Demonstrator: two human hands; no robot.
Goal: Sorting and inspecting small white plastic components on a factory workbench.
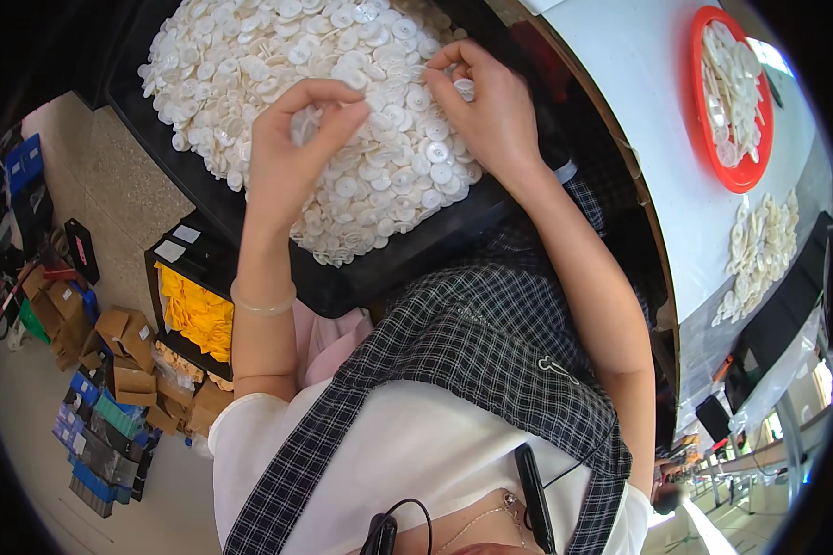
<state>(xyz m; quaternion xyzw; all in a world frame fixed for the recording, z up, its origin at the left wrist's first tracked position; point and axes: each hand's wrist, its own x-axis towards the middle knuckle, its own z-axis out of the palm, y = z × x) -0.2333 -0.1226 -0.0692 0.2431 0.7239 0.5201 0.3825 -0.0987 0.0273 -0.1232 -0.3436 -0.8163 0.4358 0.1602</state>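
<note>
Nearest the camera, a white top with a black checked pinafore (491, 361) is seen, with a black cable and clip at the chest. A pale bangle (263, 302) is worn on the left wrist.

Both forearms are raised from the lower edge towards a heap of white discs (250, 55), which is piled in a black tray (361, 277) resting on the lap. The heap fills the tray and stands well above its rim.

The left hand (296, 153) is held over the middle of the heap, thumb and forefinger curled together in a pinch; one white disc (303, 127) is gripped between them, just above the pile. The right hand (491, 106) is set on the right side of the heap, fingers bent, its fingertips closed on a disc at the top of the pile; whether that disc is lifted clear cannot be told.

To the left, on the floor (130, 185), a black bin of yellow pieces (199, 319) is noted, with brown cartons (125, 338) and blue boxes (97, 435) beside it.

To the right, a white worktop (639, 111) is seen. A red dish (736, 176) of white discs stands at its far part, and a loose cluster of white discs (759, 250) lies nearer, apart from the dish.
</note>
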